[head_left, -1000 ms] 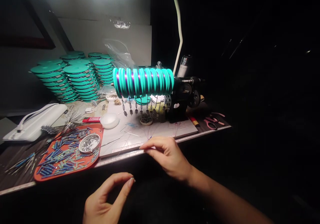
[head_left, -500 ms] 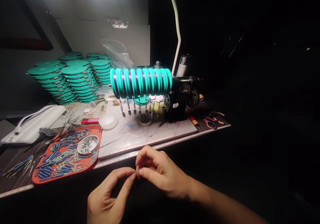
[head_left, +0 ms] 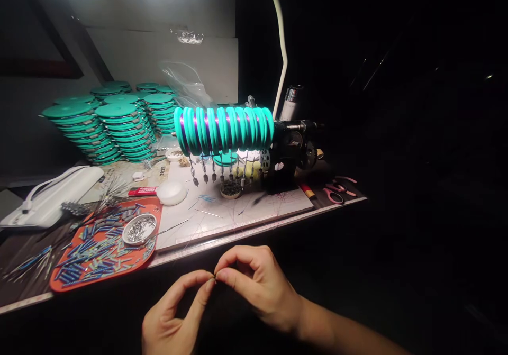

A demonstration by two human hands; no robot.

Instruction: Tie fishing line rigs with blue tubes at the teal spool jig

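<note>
Below the table's front edge, my left hand (head_left: 174,310) and my right hand (head_left: 260,283) meet fingertip to fingertip. Each pinches with thumb and forefinger at one spot. Whatever lies between the tips is too small and dark to name. Beyond them, a row of turquoise spools (head_left: 224,130) wound with purple line sits on the shaft of a black winding machine (head_left: 288,156). Several small dark weights with wire cages (head_left: 205,176) dangle beneath the spools. A small round dish of dark bits (head_left: 230,189) stands under them.
At left lies an orange tray (head_left: 153,209) of blue tubes, with a white bowl (head_left: 139,229) of small metal pieces. Stacked turquoise spools (head_left: 117,110) fill the back left. A white lamp-like device (head_left: 55,196), a round white lid (head_left: 171,192) and pink-handled scissors (head_left: 334,196) rest on the table.
My right hand has dropped slightly, its fingers curling closer to my left fingertips. My left hand has shifted a little right and down. Both still pinch together.
</note>
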